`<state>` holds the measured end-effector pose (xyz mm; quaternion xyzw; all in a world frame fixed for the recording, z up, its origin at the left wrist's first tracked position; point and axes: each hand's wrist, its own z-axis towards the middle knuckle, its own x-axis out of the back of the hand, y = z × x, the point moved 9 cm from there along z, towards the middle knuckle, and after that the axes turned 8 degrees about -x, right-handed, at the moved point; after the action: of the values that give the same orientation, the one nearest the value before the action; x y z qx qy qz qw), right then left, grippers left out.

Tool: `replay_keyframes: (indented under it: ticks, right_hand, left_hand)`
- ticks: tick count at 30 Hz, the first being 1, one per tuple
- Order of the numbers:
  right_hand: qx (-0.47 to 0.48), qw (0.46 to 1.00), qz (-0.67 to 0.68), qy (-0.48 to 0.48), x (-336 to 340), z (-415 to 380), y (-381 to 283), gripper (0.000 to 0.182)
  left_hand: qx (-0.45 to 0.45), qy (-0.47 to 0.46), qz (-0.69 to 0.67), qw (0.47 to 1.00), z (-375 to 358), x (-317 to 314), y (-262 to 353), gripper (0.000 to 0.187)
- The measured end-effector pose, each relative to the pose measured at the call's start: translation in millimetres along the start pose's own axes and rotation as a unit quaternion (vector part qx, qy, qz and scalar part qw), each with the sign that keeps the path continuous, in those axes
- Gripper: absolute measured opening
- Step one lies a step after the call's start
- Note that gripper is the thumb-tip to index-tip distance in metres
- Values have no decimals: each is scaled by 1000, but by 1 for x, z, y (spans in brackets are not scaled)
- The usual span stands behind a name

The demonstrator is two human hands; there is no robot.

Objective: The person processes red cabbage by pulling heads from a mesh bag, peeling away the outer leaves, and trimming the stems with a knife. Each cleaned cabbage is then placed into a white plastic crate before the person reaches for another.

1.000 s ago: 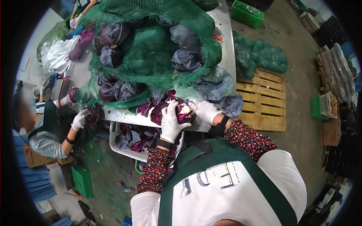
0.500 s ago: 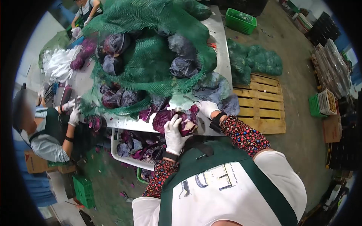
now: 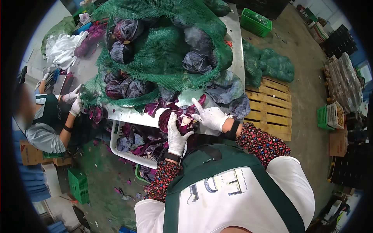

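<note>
A red cabbage [image 3: 164, 119] with its pale cut stem side showing rests at the near edge of the metal table [image 3: 126, 121]. My left hand [image 3: 177, 136], in a white glove, is closed around its near side. To the right, my gloved right hand [image 3: 213, 117] is at the cabbage, index finger stretched out and the other fingers curled. A thin, light line running from it across the cabbage looks like a knife blade seen edge-on; the handle is hidden in the hand. Loose purple leaves [image 3: 152, 107] lie behind, and large outer leaves [image 3: 223, 93] to the right.
A green mesh sack [image 3: 155, 50] with several cabbages covers much of the table. Below the edge stands a white crate [image 3: 114, 143] of trimmed leaves. At left, a co-worker's gloved hands [image 3: 74, 100] touch the netting. A wooden pallet [image 3: 272, 108] lies at right.
My right hand has come leftward and closer to the cabbage, its index finger now extended. My left hand still grips the cabbage, whose pale cut side shows more. The view has shifted slightly.
</note>
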<state>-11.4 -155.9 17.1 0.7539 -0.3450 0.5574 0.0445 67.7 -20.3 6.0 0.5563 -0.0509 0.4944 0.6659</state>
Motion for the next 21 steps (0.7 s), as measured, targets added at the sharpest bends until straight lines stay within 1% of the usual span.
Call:
replay_keyframes:
  ticks: [2, 3, 5, 6, 7, 9, 10, 11, 12, 13, 14, 16, 17, 19, 20, 21]
  right_hand:
    - [50, 997, -17, 58, -4, 5, -8, 70]
    - [49, 997, -16, 57, -5, 7, -9, 70]
    - [54, 997, -46, 24, -8, 11, -12, 66]
    - [49, 997, -41, 43, 1, 9, -14, 56]
    - [47, 997, -41, 42, 5, 10, -11, 56]
    - [39, 999, -16, 28, 14, 21, -2, 44]
    - [24, 998, -57, 32, 10, 32, 10, 40]
    - [16, 998, -49, 23, 17, 31, 13, 40]
    - [17, 1000, -23, 2, 18, 31, 17, 42]
    - [17, 1000, 3, -20, 16, 31, 18, 45]
    - [19, 1000, 4, -20, 16, 31, 17, 45]
    - [-7, 994, 102, -30, 13, 29, 19, 61]
    - [-7, 994, 103, -31, 11, 28, 21, 61]
    - [34, 996, 66, -44, 5, 26, 18, 77]
    - [-2, 989, 108, -103, 6, 26, 21, 86]
    - [-1, 988, 111, -104, 10, 28, 20, 86]
  left_hand:
    - [-10, -3, 9, 1000, 1, -1, 3, 103]
    - [-20, -5, 18, 1000, 2, -1, 5, 103]
    - [-24, -3, 21, 999, 4, -2, 7, 100]
    - [-34, -5, 31, 999, 5, -3, 9, 101]
    - [-46, -8, 42, 998, 5, -3, 11, 101]
    - [-52, -7, 32, 998, 7, -2, 14, 100]
    - [-74, -26, 29, 996, 6, -5, 19, 99]
    - [-97, -45, 27, 994, 7, -7, 24, 98]
    - [-104, -57, 35, 992, 7, -10, 27, 96]
    - [-112, -67, 34, 991, 8, -12, 30, 100]
    - [-104, -78, 41, 991, 9, -13, 30, 101]
    - [-93, -91, 47, 990, 11, -13, 30, 101]
    - [-94, -99, 43, 990, 12, -14, 29, 102]
    - [-93, -109, 44, 989, 15, -15, 28, 102]
    - [-99, -118, 43, 987, 16, -16, 29, 102]
    - [-105, -126, 42, 985, 17, -18, 29, 103]
